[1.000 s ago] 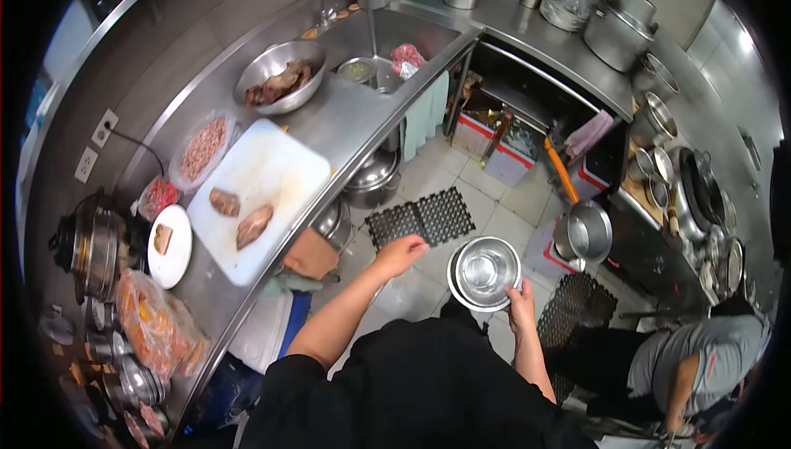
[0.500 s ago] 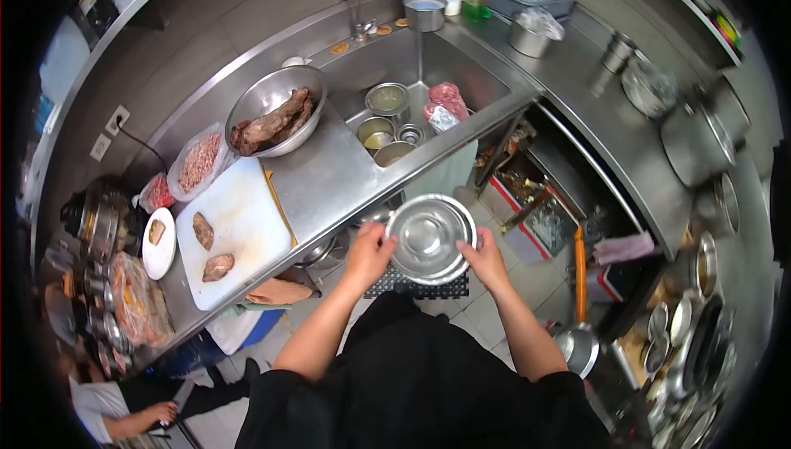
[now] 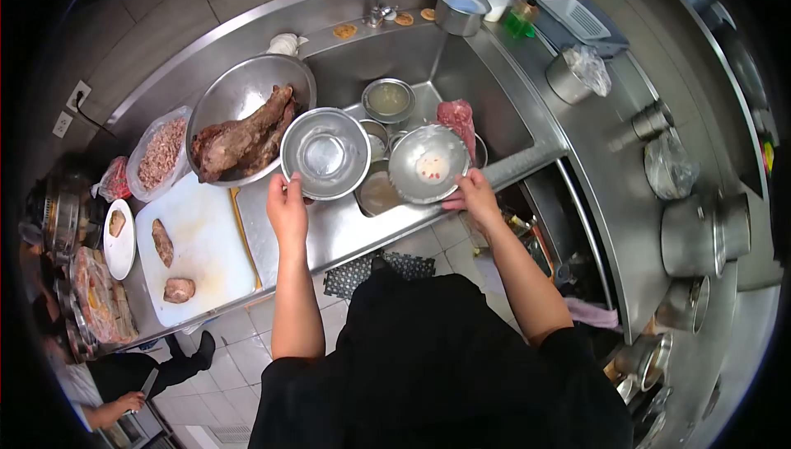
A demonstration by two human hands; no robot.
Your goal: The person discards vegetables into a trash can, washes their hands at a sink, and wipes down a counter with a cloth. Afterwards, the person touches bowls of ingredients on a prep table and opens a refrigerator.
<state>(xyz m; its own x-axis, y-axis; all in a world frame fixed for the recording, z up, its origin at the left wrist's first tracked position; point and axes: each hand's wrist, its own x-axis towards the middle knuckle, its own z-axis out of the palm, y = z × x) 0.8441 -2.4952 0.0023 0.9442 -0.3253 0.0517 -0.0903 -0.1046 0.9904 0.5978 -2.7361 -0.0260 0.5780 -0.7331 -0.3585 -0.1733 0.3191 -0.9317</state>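
My left hand [image 3: 287, 208] grips the near rim of an upright metal bowl [image 3: 348, 152], which looks bare inside. With my right hand [image 3: 478, 200] I hold a second metal bowl [image 3: 407, 152] by its near right rim. A few pale and reddish bits [image 3: 432, 170] lie in its bottom. The two bowls are side by side, the left at the counter's edge, the right over the sink [image 3: 507, 111]. Behind the left bowl stands a large steel bowl [image 3: 239, 91] with big pieces of dark meat [image 3: 245, 142]. Raw red meat [image 3: 458, 123] shows in the sink beside several metal containers [image 3: 388, 101].
A white cutting board [image 3: 210, 243] with two meat pieces, a white plate [image 3: 121, 243] and a tub of chopped meat [image 3: 162, 152] stand at left. Pots [image 3: 690, 235] line the right counter. At lower left, another person's hand [image 3: 130, 402] holds a knife [image 3: 150, 381].
The bowls, stacked together low in front of me, are now apart, one in each hand. Both hands have moved up toward the sink, and the view has shifted.
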